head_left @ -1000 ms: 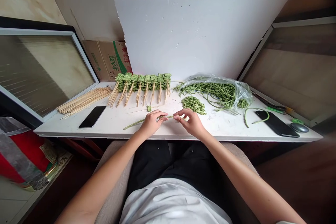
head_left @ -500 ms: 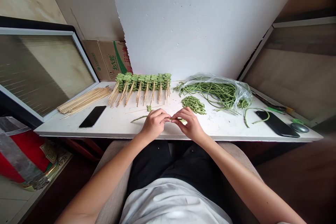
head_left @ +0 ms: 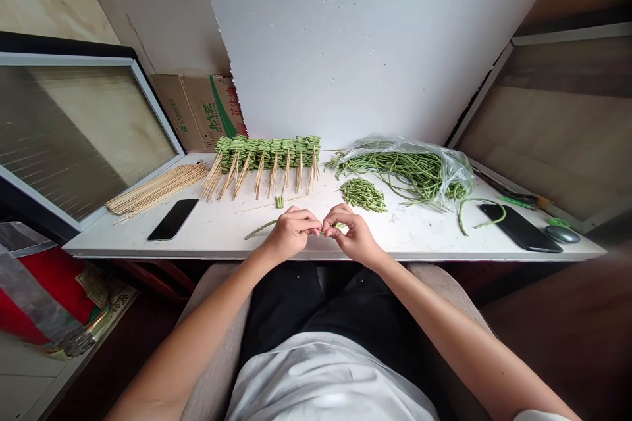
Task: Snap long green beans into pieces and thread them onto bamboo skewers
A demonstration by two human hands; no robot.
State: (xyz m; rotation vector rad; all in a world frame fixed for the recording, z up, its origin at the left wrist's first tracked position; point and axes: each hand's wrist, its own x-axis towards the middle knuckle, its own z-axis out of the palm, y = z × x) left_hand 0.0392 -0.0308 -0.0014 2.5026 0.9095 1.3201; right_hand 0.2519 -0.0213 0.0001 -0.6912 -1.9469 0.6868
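Both hands meet over the table's front edge, pinching one long green bean [head_left: 259, 229]. My left hand [head_left: 293, 233] is closed around it, and its tail sticks out to the left above the tabletop. My right hand [head_left: 348, 231] pinches the same bean near its other end, fingertips almost touching the left ones. A bit of green shows under the right fingers. Just beyond the left hand, a few short bean pieces [head_left: 280, 202] sit by a thin skewer [head_left: 261, 206] lying on the table. A pile of cut bean pieces [head_left: 364, 195] lies beyond the right hand.
Skewered bean bundles [head_left: 269, 152] stand in a row at the back. Loose bamboo skewers [head_left: 158, 189] and a phone [head_left: 174, 220] lie left. At right are a plastic bag of long beans [head_left: 419, 171], a single bean [head_left: 461, 214] and a black phone-like slab [head_left: 523, 230].
The fingertips have shifted slightly along the bean, and my right hand's fingers are more curled. The view has tilted a little; the things on the table stay in place.
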